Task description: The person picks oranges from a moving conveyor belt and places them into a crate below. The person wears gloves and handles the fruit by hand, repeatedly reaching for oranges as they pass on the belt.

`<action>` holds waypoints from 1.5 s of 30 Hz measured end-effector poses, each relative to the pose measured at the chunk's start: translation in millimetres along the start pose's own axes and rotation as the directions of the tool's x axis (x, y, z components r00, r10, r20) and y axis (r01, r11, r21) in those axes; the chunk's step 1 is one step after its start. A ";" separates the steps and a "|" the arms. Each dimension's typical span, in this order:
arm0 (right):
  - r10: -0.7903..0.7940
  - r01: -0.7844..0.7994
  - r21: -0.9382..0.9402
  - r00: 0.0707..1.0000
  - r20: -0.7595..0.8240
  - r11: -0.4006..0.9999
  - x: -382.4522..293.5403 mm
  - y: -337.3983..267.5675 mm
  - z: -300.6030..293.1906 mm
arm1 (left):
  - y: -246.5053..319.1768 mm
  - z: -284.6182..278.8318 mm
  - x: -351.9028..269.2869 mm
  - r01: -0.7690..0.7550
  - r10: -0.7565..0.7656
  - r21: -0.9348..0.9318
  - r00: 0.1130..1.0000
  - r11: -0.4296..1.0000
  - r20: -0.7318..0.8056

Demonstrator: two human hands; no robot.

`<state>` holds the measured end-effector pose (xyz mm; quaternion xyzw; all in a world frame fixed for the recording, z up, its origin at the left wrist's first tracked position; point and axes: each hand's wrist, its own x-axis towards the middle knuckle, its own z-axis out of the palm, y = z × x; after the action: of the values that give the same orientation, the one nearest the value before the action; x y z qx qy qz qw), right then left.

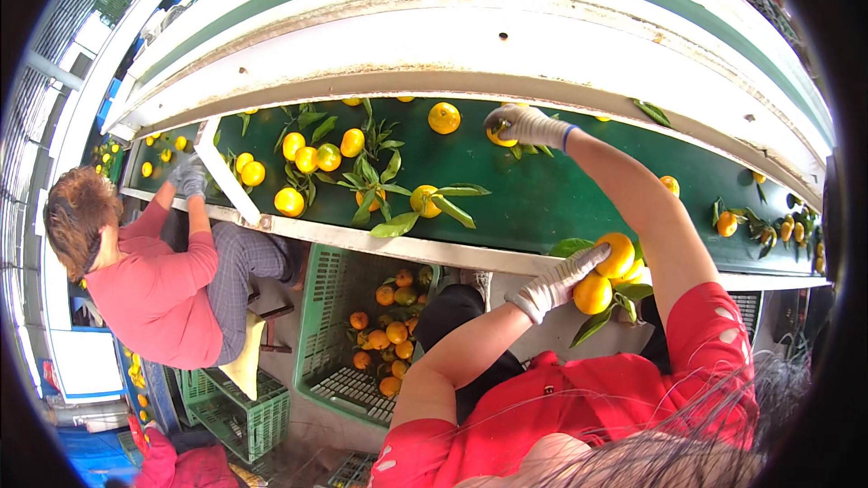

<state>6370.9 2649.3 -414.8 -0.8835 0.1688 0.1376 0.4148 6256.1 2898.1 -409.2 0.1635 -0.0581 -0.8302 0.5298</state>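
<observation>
My left hand (557, 282), in a striped knit glove, holds a cluster of mandarins (592, 293) with green leaves, just past the near rail of the conveyor. My right hand (532, 126), gloved alike, reaches across the green conveyor belt (536, 200) to its far side. Its fingers are closed around a mandarin (503, 138) with leaves below it; the fingertips partly hide the fruit. Left of that hand, a single mandarin (444, 118) lies on the belt. A leafy mandarin (425, 201) rests near the front rail, and several more (306, 159) are grouped farther left.
A white crossbar (227, 176) spans the belt at left. Beyond it a co-worker (163, 285) sits with gloved hands over the belt. Under the rail stands a green plastic crate (325, 325) with mandarins; another green crate (261, 420) is behind the co-worker. More mandarins (727, 224) lie at right.
</observation>
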 end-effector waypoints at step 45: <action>-0.366 0.348 -0.429 0.929 0.043 0.834 176.3 -329.6 151.6 | 208.4 -88.7 -265.4 0.029 -0.137 0.380 0.955 0.925 0.261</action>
<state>6650.8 2932.3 -349.8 -0.9713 -0.0250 0.0732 0.2250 6567.2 3053.4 -380.7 0.1428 -0.2824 -0.8407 0.4395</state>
